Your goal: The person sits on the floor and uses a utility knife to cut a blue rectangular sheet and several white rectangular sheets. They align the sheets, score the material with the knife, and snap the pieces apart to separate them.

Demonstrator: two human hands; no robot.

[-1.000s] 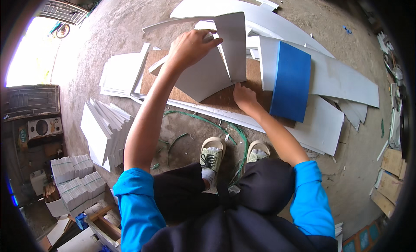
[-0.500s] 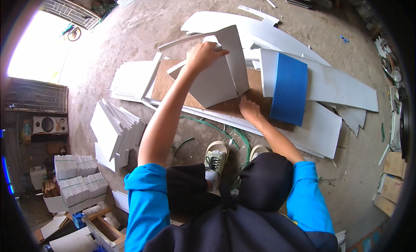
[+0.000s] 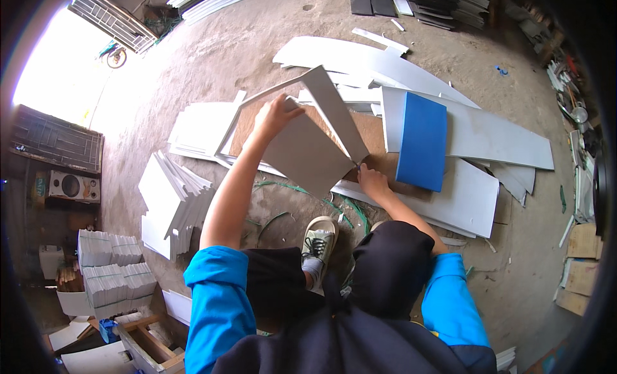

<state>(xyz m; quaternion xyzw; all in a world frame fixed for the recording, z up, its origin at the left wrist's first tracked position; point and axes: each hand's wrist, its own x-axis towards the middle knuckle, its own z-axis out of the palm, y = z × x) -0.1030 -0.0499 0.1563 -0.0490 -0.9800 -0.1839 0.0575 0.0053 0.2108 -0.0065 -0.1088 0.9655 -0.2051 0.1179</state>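
My left hand point(image 3: 273, 120) is closed on the upper edge of a white foam-like sheet point(image 3: 302, 156), holding it tilted up off a brown board point(image 3: 254, 117). A short pale piece shows by its thumb. Beside that sheet, a narrower white strip point(image 3: 331, 110) leans up, and the two come together at a corner near my right hand point(image 3: 374, 183). Its fingers are pinched at that corner, with a small dark tip showing; what they hold is too small to name. Just right of this hand, a blue rectangular block point(image 3: 422, 142) lies over white sheets and the brown board.
Large white offcuts point(image 3: 495, 129) spread across the floor beyond and to the right. At left stand a stack of white sheets point(image 3: 170, 200) and tied white bundles point(image 3: 119, 281). Green strapping point(image 3: 350, 213) lies near my shoe point(image 3: 319, 245). A wooden frame point(image 3: 151, 342) sits at lower left.
My left hand has come lower and nearer to me, tilting the sheet away from the strip, so the gap between them is wider. My right hand stays at the corner.
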